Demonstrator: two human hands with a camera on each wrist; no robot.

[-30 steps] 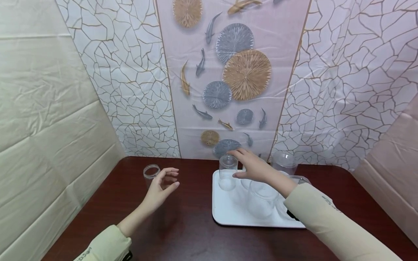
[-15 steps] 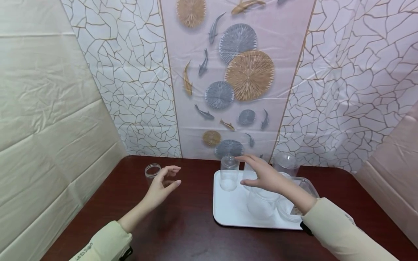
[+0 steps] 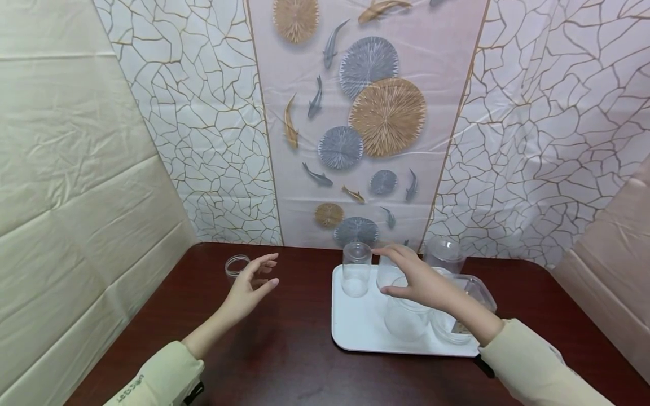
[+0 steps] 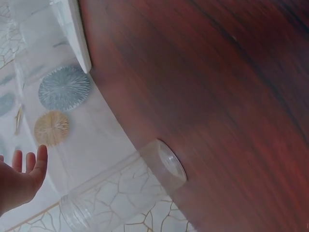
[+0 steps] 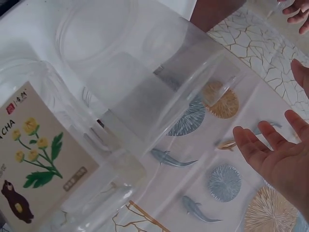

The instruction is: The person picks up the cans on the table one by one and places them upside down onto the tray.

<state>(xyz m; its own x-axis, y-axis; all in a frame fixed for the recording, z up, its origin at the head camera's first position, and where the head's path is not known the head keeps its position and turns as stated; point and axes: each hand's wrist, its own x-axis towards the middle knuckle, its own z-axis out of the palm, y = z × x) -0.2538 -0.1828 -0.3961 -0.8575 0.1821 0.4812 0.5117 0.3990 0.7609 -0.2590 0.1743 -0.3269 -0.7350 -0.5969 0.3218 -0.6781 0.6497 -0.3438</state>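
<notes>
My left hand hovers with relaxed, parted fingers just right of a clear plastic jar that stands on the table. In the left wrist view, that uncapped jar stands apart from the hand. Over the white tray, my right hand spreads thumb and fingers, holding nothing. Its fingertips are just right of a slim clear jar on the tray. Below the hand is a wider clear jar, and another clear jar is partly hidden behind the fingers.
On the tray's right side lies a clear container with a printed label, its card showing yellow flowers. Another clear jar stands at the back right. A patterned cloth wall rises behind the dark red table.
My right hand has drawn back to the right and slightly toward me, away from the tray's leftmost jar. My left hand has barely moved.
</notes>
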